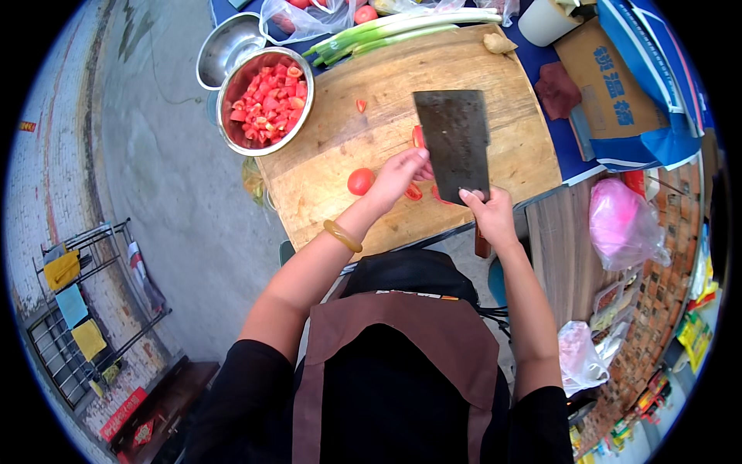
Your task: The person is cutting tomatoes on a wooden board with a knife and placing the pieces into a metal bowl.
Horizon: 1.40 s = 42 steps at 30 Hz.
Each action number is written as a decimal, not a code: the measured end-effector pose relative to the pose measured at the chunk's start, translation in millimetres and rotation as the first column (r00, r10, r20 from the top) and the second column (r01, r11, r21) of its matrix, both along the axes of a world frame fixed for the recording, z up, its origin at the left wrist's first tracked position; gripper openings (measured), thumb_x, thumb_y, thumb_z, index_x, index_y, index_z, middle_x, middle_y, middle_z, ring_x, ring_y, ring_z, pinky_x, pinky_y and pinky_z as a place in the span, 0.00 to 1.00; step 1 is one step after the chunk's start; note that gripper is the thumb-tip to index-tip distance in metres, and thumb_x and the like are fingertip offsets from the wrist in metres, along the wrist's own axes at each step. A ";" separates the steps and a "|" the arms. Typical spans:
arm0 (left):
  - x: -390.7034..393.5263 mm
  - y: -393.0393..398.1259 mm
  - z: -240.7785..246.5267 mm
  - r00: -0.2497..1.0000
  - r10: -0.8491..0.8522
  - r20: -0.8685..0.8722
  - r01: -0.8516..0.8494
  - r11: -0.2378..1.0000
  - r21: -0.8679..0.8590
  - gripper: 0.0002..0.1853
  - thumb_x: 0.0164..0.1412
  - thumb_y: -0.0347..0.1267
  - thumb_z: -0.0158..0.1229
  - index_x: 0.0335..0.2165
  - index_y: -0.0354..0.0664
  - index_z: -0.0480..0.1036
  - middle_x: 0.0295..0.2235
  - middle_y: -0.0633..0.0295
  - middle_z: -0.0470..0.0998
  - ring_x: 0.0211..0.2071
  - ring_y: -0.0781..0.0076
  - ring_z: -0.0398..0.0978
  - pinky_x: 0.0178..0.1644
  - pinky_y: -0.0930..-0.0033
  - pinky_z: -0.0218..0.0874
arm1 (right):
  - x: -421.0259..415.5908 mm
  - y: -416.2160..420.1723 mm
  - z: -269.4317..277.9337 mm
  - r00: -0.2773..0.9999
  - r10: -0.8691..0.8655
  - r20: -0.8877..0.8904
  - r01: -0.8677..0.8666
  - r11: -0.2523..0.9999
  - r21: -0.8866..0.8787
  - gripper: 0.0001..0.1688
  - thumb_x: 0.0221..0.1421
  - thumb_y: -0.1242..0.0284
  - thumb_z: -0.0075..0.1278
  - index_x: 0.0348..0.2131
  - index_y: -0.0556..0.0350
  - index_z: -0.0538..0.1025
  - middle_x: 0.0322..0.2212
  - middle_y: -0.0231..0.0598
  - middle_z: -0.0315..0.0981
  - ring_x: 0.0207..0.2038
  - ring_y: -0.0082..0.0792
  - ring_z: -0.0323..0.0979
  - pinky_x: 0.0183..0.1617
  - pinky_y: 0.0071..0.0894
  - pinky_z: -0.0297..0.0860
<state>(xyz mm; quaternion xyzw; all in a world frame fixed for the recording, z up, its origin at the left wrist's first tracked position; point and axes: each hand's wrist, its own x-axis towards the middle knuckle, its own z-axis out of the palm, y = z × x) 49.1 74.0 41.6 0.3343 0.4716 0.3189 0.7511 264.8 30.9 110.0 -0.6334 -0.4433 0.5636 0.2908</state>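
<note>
My right hand [493, 217] grips a Chinese cleaver [454, 139] with a broad dark blade, raised over a round-edged wooden cutting board [330, 139]. Close to the blade's left edge, my left hand [403, 174] pinches a tomato piece [418, 137], which the blade partly hides. Below the fingers lie a cut tomato slice [413, 192] and another slice [439, 196], partly covered by the cleaver. A round red tomato [361, 181] rests beside my left wrist. Farther up the board is a small tomato bit [361, 106].
A steel bowl of chopped tomatoes [271, 104] stands at the board's upper left, beside another metal bowl [223, 43]. Scallions [400, 32] and ginger [499, 43] lie along the far edge. At right are a cardboard box [614, 81], a reddish cloth [557, 90] and a pink plastic bag [623, 223].
</note>
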 end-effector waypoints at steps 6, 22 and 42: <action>49.9 -19.6 4.9 0.657 -0.050 -0.752 0.735 0.263 0.625 0.09 0.45 0.32 0.62 0.30 0.46 0.75 0.30 0.61 0.72 0.37 0.61 0.72 0.42 0.63 0.62 | 44.8 -29.8 -5.9 0.971 -0.220 0.094 0.213 0.974 0.079 0.15 0.54 0.76 0.57 0.19 0.58 0.70 0.17 0.19 0.62 0.22 0.12 0.55 0.25 0.20 0.56; -28.2 33.3 6.3 0.310 -0.077 -0.948 0.935 -0.153 0.319 0.31 0.45 0.39 0.66 0.48 0.45 0.67 0.51 0.59 0.66 0.59 0.63 0.60 0.60 0.61 0.56 | 49.3 -74.2 -14.6 0.908 -0.115 0.402 0.109 0.993 0.040 0.15 0.52 0.72 0.57 0.20 0.65 0.70 0.15 0.41 0.65 0.20 0.30 0.59 0.26 0.32 0.61; -4.1 -75.1 -43.8 0.619 0.302 -0.725 0.359 0.712 0.603 0.42 0.42 0.36 0.71 0.54 0.36 0.61 0.53 0.47 0.63 0.55 0.46 0.62 0.58 0.53 0.57 | -18.5 -59.4 -20.0 0.612 0.289 0.736 -0.509 0.857 0.087 0.04 0.48 0.76 0.52 0.27 0.59 0.76 0.25 0.46 0.75 0.34 0.48 0.73 0.39 0.45 0.70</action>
